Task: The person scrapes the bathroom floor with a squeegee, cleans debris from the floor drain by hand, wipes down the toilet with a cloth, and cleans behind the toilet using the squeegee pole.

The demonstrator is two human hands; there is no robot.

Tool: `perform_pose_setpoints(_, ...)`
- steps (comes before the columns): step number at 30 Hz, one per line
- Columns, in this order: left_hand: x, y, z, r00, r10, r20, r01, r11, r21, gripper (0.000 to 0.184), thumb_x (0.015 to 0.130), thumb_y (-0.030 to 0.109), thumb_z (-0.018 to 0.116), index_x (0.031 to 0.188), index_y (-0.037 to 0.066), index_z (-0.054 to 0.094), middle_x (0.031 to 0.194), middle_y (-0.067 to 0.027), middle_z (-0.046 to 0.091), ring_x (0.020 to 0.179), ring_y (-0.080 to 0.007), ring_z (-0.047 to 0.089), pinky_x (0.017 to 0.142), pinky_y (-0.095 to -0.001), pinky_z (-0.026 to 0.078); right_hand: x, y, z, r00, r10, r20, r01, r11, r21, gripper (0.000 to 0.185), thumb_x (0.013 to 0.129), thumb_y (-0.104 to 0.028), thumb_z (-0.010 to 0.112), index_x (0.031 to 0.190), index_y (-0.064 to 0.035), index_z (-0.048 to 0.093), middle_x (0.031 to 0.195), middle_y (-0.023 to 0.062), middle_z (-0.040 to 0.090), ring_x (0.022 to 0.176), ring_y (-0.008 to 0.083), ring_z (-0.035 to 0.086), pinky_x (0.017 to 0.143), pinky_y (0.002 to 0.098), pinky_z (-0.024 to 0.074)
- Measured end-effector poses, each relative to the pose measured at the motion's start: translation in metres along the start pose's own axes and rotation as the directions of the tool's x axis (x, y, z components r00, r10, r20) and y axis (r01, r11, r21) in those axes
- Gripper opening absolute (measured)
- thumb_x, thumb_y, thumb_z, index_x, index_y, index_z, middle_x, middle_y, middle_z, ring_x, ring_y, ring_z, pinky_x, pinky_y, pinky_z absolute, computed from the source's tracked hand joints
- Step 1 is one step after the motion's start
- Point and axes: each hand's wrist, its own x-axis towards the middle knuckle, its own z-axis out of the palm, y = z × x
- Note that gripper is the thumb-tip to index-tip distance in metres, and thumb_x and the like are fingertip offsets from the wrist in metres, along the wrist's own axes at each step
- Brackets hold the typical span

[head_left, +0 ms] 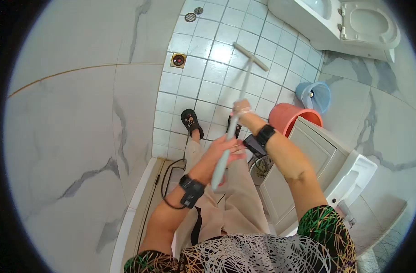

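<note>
A floor squeegee (251,56) with a pale bar-shaped head rests on the wet-looking tiles in front of me. Its long shaft slants back towards my body and ends in a thick light grey-green grip. My right hand (242,108) is wrapped round the shaft about midway. Lower down, my left hand (224,152) is around the grip, its fingers slightly blurred. Both wrists wear black straps with devices. My feet, in black clogs (190,120), stand on the tiles, the right one partly hidden behind the shaft and arm.
A red bucket (287,113) and a blue bin (325,98) stand to the right, beside a white cabinet (303,159) and basin. Farther back is a toilet (369,25). A square floor drain (178,60) lies near the marble-patterned left wall (67,127).
</note>
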Motion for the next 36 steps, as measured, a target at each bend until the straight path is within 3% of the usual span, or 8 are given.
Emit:
perform_pose_setpoints(5,-0.076,0.05,-0.059,0.983,-0.115,-0.142,0.127,0.988,0.083,0.028,0.091,0.024,0.052,0.113,0.007,0.049,0.08,-0.0012,0.049,0.05,-0.0063,0.047,0.039,-0.0186,0.035,0.034,-0.089,-0.027,0.999,0.011,-0.051,-0.014,0.997,-0.073,0.021,0.081,-0.037,0.06,0.085,-0.02,0.072,0.081,-0.0013,0.069,0.082,0.0162,0.066,0.063,0.0325,0.0471)
perform_pose_setpoints(8,-0.114,0.063,-0.071,0.97,0.018,-0.243,0.005,0.996,0.094,0.028,0.092,0.023,0.05,0.115,0.008,0.047,0.077,0.0004,0.045,0.044,-0.004,0.032,0.035,-0.0191,0.029,0.061,-0.144,-0.033,0.998,-0.061,-0.011,0.059,0.988,-0.14,0.019,0.082,-0.029,0.059,0.094,-0.0216,0.071,0.094,-0.0021,0.068,0.089,0.0202,0.063,0.067,0.0409,0.0453)
perform_pose_setpoints(17,-0.196,0.067,-0.125,0.902,-0.01,-0.432,-0.074,0.981,-0.178,0.04,0.094,0.02,0.046,0.132,0.012,0.036,0.077,-0.0016,0.046,0.044,-0.0032,0.035,0.032,-0.0172,0.029,0.062,-0.267,-0.027,0.95,-0.155,-0.271,0.115,0.981,-0.157,0.014,0.075,-0.015,0.057,0.08,-0.0139,0.07,0.083,0.0065,0.068,0.081,0.0236,0.065,0.061,0.0367,0.0479)
perform_pose_setpoints(23,-0.219,0.088,-0.104,0.931,0.02,-0.363,-0.052,0.996,-0.077,0.035,0.096,0.022,0.043,0.127,0.009,0.037,0.078,-0.0039,0.045,0.048,-0.0051,0.036,0.036,-0.0189,0.029,0.044,-0.283,-0.104,0.971,-0.237,0.033,0.238,0.938,-0.25,0.019,0.083,-0.021,0.055,0.093,-0.013,0.069,0.093,0.004,0.067,0.086,0.0225,0.064,0.072,0.0391,0.0466)
perform_pose_setpoints(29,-0.184,0.125,0.019,0.947,0.027,-0.321,-0.032,0.999,-0.009,0.037,0.095,0.018,0.043,0.129,0.005,0.037,0.081,-0.005,0.047,0.056,-0.008,0.041,0.046,-0.0215,0.035,0.03,-0.166,-0.162,0.969,0.051,-0.24,-0.072,0.994,-0.081,0.026,0.081,-0.033,0.061,0.09,-0.0102,0.068,0.09,0.005,0.066,0.088,0.0221,0.062,0.068,0.0374,0.0459)
perform_pose_setpoints(31,-0.141,0.129,0.036,0.997,0.061,-0.052,-0.062,0.998,-0.017,0.03,0.095,0.02,0.046,0.12,0.003,0.045,0.08,-0.0031,0.048,0.057,-0.0075,0.042,0.05,-0.022,0.037,0.028,-0.1,-0.186,0.963,0.125,-0.241,-0.097,0.987,0.125,0.032,0.079,-0.037,0.062,0.088,-0.0069,0.067,0.085,0.0085,0.066,0.086,0.0256,0.062,0.07,0.0374,0.0469)
perform_pose_setpoints(33,-0.086,0.144,0.068,0.992,0.123,-0.01,-0.122,0.99,0.071,0.027,0.094,0.022,0.048,0.113,0.002,0.048,0.077,-0.0008,0.047,0.056,-0.0071,0.041,0.047,-0.0215,0.035,0.074,-0.045,-0.157,0.94,0.265,-0.216,-0.004,0.64,0.769,0.035,0.079,-0.037,0.062,0.09,-0.0042,0.066,0.085,0.0126,0.066,0.084,0.0275,0.064,0.069,0.0361,0.0496)
perform_pose_setpoints(36,-0.017,0.164,0.107,0.983,0.037,-0.18,-0.029,0.999,0.044,0.025,0.094,0.025,0.047,0.109,0.004,0.048,0.074,0.0,0.045,0.05,-0.0067,0.037,0.042,-0.0219,0.031,0.076,-0.007,-0.163,0.95,0.311,0.034,-0.083,0.147,0.986,0.035,0.08,-0.034,0.061,0.09,-0.0011,0.065,0.082,0.0172,0.066,0.078,0.029,0.065,0.065,0.0361,0.0519)
